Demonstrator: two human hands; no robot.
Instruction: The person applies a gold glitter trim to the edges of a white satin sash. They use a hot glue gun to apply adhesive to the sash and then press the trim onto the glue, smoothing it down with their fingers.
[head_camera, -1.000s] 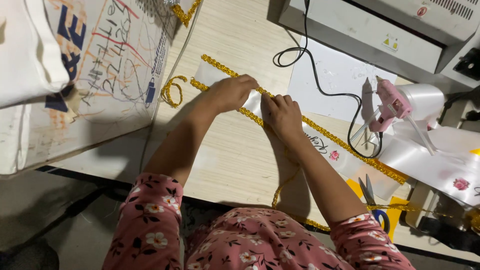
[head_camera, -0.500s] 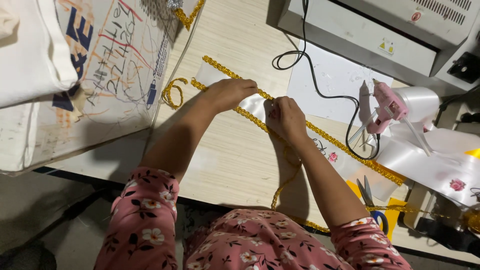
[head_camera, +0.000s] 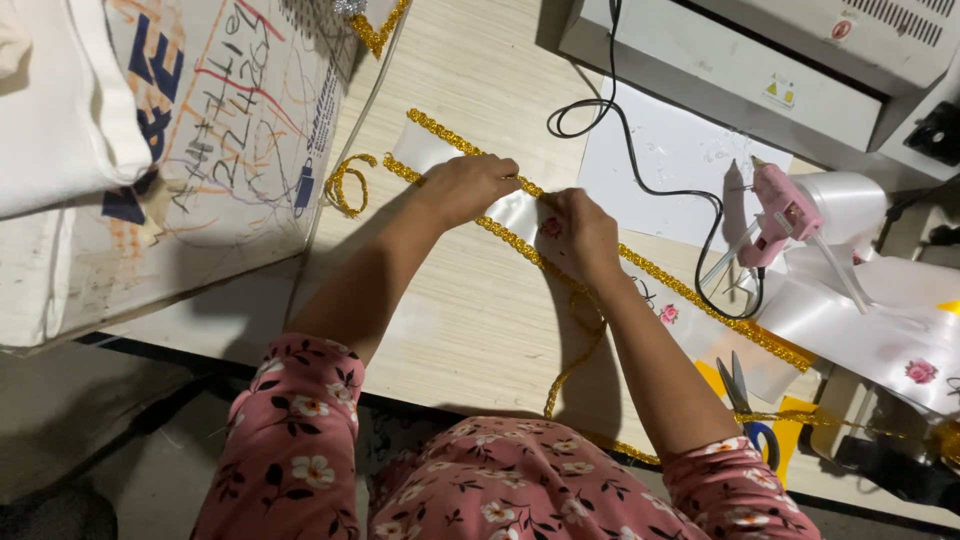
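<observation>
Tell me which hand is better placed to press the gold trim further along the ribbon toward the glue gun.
Likely the right hand: it rests on the ribbon nearer the glue gun, with gold trim running on from it. The left hand lies farther away.

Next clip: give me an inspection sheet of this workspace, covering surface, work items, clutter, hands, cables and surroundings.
Surface: light wood-grain table, partly shaded by the arms.
Job's things: white satin ribbon laid diagonally, gold braid trim along both its edges; loose trim trails off the near table edge.
Clutter: pink glue gun on its stand, scissors, white paper sheet, more ribbon with rose prints.
Hands: left hand and right hand both press on the ribbon and trim.
Cables: black cord loops from the glue gun across the paper.
Surroundings: grey machine behind; scribbled cardboard box on the left.
</observation>
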